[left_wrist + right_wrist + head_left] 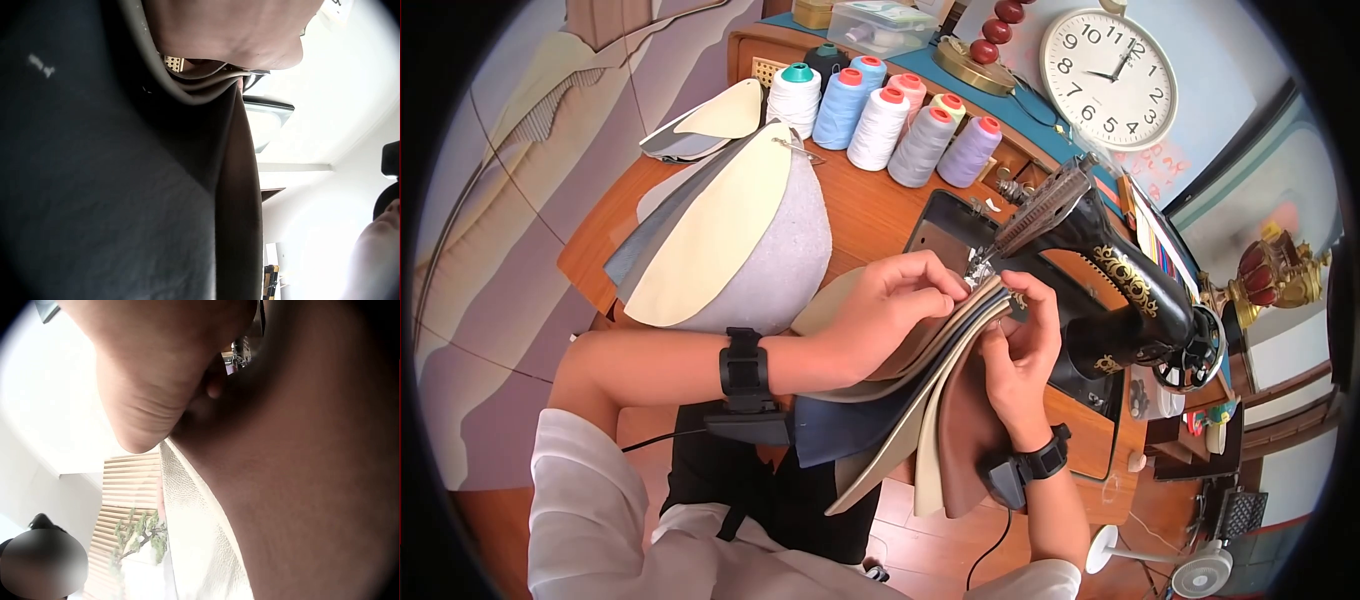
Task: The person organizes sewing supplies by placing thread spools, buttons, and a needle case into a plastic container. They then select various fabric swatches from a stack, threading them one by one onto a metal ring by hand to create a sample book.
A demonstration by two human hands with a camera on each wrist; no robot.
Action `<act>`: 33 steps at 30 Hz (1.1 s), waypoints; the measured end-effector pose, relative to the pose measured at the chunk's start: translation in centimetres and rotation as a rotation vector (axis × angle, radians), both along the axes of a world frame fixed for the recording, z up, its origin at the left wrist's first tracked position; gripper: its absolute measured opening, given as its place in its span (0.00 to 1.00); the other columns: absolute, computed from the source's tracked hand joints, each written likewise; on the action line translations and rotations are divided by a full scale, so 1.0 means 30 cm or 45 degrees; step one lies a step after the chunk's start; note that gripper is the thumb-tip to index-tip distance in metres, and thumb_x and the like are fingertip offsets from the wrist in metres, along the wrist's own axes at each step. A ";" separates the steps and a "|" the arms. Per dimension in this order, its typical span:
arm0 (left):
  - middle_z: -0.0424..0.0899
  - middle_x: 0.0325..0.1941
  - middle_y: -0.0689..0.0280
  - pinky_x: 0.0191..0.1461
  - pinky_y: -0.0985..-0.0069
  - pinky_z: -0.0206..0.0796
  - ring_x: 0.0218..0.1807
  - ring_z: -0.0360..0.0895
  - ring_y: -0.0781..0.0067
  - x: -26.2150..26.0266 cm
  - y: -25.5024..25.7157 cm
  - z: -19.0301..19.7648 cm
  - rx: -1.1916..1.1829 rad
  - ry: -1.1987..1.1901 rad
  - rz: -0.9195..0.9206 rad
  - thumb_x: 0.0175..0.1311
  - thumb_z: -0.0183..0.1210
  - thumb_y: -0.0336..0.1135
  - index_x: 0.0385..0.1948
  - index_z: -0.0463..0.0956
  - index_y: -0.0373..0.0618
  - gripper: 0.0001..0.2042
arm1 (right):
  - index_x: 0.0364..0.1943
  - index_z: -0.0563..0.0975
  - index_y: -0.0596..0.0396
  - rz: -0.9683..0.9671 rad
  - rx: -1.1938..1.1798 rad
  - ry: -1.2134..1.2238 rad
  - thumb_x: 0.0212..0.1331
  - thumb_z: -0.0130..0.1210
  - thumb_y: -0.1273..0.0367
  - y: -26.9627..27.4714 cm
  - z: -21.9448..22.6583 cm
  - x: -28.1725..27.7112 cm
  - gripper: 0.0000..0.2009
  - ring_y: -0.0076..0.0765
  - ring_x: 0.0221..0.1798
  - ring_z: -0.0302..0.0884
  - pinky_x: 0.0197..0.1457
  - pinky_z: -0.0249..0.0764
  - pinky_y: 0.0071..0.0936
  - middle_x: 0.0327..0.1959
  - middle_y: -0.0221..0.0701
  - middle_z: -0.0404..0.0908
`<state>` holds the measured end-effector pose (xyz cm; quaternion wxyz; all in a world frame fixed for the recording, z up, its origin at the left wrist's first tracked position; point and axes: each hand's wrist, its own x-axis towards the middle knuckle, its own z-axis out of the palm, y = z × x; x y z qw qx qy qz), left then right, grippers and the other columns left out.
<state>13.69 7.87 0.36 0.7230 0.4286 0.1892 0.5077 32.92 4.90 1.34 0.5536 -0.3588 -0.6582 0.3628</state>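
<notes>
A fanned bundle of leather swatches (970, 440) hangs between the hands, in brown, cream, navy and beige. My left hand (890, 315) pinches the bundle's narrow top end from the left. From the right, my right hand (1022, 365) grips the same end, thumb against the cream and brown pieces. In the left wrist view a dark swatch (112, 194) fills much of the picture, below the hand. The right wrist view has a brown swatch (319, 481) beside a grained cream swatch (197, 519). Some fingertips are hidden behind the layers.
A black sewing machine (1125, 270) stands just beyond the hands. Several thread cones (878, 128) line the back of the wooden table (870, 220). Another fan of swatches (710, 225), held by a pin at its tip, lies left. A wall clock (1110, 80) stands behind.
</notes>
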 end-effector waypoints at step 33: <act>0.83 0.50 0.61 0.62 0.73 0.69 0.52 0.79 0.75 -0.011 0.002 0.017 -0.032 0.079 -0.227 0.71 0.50 0.30 0.47 0.78 0.33 0.12 | 0.50 0.72 0.63 0.018 -0.052 0.061 0.59 0.45 0.86 -0.006 0.013 0.012 0.15 0.24 0.47 0.81 0.47 0.77 0.19 0.51 0.36 0.77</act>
